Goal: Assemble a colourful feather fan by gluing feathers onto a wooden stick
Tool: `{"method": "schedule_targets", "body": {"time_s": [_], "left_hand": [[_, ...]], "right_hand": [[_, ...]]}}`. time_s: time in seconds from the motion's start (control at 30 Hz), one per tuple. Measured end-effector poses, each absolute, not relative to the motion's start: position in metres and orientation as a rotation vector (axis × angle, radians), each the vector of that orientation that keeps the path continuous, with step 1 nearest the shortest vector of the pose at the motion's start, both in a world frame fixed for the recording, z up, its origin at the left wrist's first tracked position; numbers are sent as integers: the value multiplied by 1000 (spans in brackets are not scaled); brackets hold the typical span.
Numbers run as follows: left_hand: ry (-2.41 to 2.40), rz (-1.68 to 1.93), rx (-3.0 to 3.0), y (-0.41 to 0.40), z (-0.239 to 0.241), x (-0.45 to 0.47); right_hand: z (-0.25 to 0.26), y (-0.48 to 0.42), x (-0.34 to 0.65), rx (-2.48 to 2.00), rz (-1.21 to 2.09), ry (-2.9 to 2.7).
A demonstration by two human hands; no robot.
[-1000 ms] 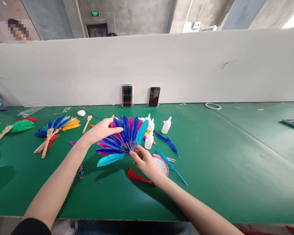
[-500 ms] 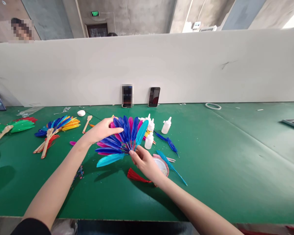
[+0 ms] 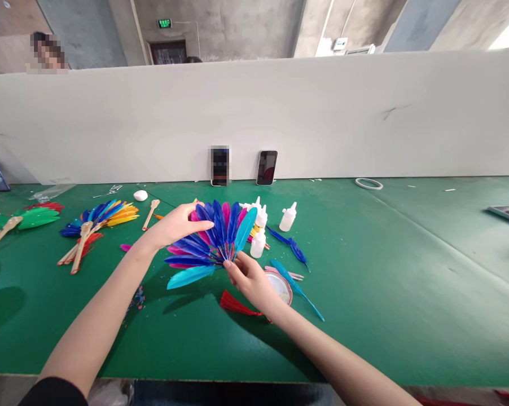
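Observation:
A feather fan (image 3: 215,228) of dark blue, magenta and turquoise feathers is spread above the table between my hands. My right hand (image 3: 250,276) pinches its base, where the quills meet. My left hand (image 3: 182,225) grips the fan's upper left side, thumb across the front and the other fingers hidden behind the feathers. Under my right hand lie a red tassel (image 3: 237,304) and a round dish (image 3: 285,288), both partly covered. A loose turquoise feather (image 3: 299,288) rests beside the dish, and a dark blue feather (image 3: 297,251) lies farther back.
Small white squeeze bottles (image 3: 288,217) stand behind the fan. Two phones (image 3: 267,167) lean against the white partition (image 3: 322,118). Leftward on the green table (image 3: 385,316) lie a multicoloured feather fan (image 3: 106,217), green feathers (image 3: 38,218) and a wooden stick (image 3: 150,215). A person's head shows beyond the partition.
My hands and the feather fan hold nearly the same position. Beyond the partition, the person's head has shifted slightly to the right.

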State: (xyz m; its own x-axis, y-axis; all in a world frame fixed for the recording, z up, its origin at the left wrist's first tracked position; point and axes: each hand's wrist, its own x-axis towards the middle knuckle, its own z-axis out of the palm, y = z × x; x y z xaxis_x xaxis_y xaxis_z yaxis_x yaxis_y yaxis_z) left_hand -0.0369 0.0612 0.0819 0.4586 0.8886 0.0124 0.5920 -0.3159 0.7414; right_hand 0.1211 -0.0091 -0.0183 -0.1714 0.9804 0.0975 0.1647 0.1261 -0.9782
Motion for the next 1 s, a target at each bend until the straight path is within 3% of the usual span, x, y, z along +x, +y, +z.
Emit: {"method": "schedule_targets", "body": {"time_s": [0.67,0.87,1.0], "left_hand": [[1311,608,2100,64,76,-38],[1583,1184,2448,35,91,-28],[1336,1018,2907,5,78,-19]], "right_hand": [[-18,-10,121,-1139,1196,-1504],[-20,-7,122,-1153,1191,-1424],[-21,-6,122,-1095,1228,-1380]]}}
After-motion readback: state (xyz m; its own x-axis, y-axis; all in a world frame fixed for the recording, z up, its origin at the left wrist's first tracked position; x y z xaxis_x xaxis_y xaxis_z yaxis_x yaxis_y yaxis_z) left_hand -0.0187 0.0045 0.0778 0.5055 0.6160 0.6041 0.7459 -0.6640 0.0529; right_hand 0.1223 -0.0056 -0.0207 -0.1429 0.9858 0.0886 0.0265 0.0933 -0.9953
